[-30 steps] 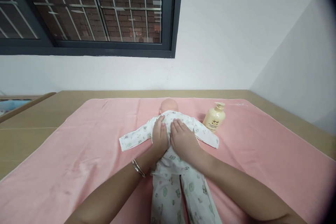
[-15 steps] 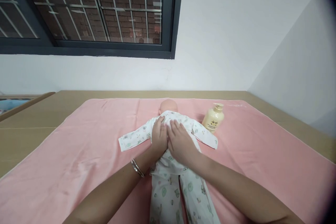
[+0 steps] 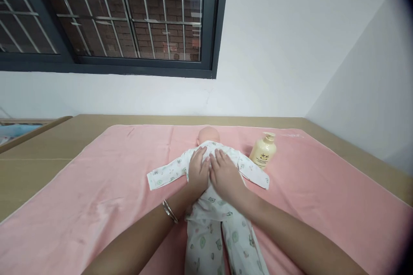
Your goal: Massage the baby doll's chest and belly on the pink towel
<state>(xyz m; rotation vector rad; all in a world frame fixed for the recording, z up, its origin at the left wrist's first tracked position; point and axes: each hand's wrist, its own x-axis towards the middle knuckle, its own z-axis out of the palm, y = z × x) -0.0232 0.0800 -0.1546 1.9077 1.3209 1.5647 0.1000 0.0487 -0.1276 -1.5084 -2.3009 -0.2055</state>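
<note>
A baby doll [image 3: 209, 134] lies stretched out on a pink sheet [image 3: 129, 154], its bald head away from me. It wears a white printed top and trousers [image 3: 206, 240], with both sleeves spread to the sides. My left hand [image 3: 198, 169] rests flat on the left of its upper body, fingers pointing toward the head. Beside it, my right hand [image 3: 225, 176] lies flat on the right of the upper body. The two hands nearly meet in the middle and hold nothing. The doll's face is not visible.
A pale yellow pump bottle [image 3: 263, 151] stands by the doll's right-hand sleeve. The sheet covers a wooden surface [image 3: 41, 172] that reaches the white wall [image 3: 264, 51]. A barred window [image 3: 135, 17] is above, at the left.
The view has tilted up slightly, so everything sits a little lower in the picture. Both hands stay on the doll, with only a slight shift of the fingers.
</note>
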